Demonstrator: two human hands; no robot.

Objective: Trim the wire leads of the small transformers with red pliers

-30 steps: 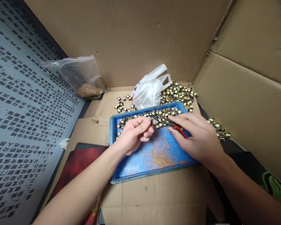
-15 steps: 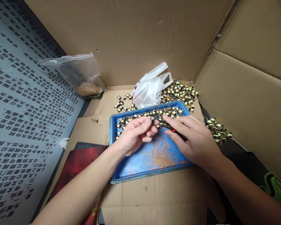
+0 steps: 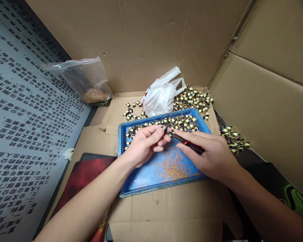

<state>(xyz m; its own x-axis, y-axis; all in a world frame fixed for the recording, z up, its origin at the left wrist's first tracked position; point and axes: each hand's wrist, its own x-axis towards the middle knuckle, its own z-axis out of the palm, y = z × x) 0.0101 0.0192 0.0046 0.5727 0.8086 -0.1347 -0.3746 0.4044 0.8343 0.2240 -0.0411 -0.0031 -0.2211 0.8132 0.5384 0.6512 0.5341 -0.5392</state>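
Between the thumb and fingers of my left hand (image 3: 150, 143) is a small transformer coil (image 3: 166, 130), black with metal pins. My right hand (image 3: 209, 151) is closed round a slim black-and-red hand tool (image 3: 184, 141). The tool's dark tip reaches the coil; whether it touches cannot be told. Both hands are over a blue tray (image 3: 164, 186). Along its far side lie many coils (image 3: 187, 123) with yellow tape and copper-coloured leads. Loose wire clippings (image 3: 175, 168) are heaped in the tray's near right part.
A white plastic bag (image 3: 161, 95) stands behind the tray, beside a large pile of coils (image 3: 194, 99). More coils (image 3: 233, 137) lie at the right. A clear zip bag of clippings (image 3: 94, 94) leans at the left. Cardboard walls (image 3: 141, 40) enclose the back and right.
My right hand has turned slightly and shifted, so more of the tool's red handle shows. My left hand stays almost where it was with the coil.
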